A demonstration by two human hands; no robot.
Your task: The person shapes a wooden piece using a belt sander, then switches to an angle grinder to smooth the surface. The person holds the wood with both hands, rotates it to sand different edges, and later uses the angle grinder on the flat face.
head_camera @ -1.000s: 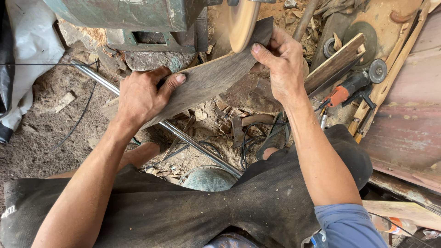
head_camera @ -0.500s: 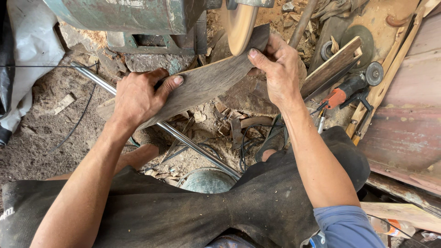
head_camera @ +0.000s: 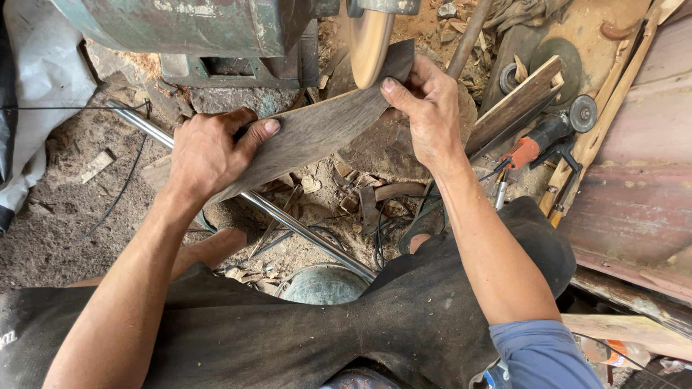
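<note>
I hold a thin dark wooden slat (head_camera: 317,130) slanting from lower left up to upper right. My left hand (head_camera: 209,155) grips its lower end, thumb laid across the top face. My right hand (head_camera: 425,115) clasps the upper end. That upper end rests against the edge of a tan sanding disc (head_camera: 369,39) mounted on a green machine (head_camera: 187,25). My dark-trousered legs fill the bottom of the view.
A steel rod (head_camera: 288,216) runs diagonally under the slat over ground littered with sawdust and wood chips. An orange angle grinder (head_camera: 548,137) and wooden strips (head_camera: 515,104) lie at the right. A round grey bowl (head_camera: 324,284) sits between my knees. White sacking (head_camera: 36,94) hangs at the left.
The slat and both hands have shifted slightly upward and left along the disc; the grip is unchanged.
</note>
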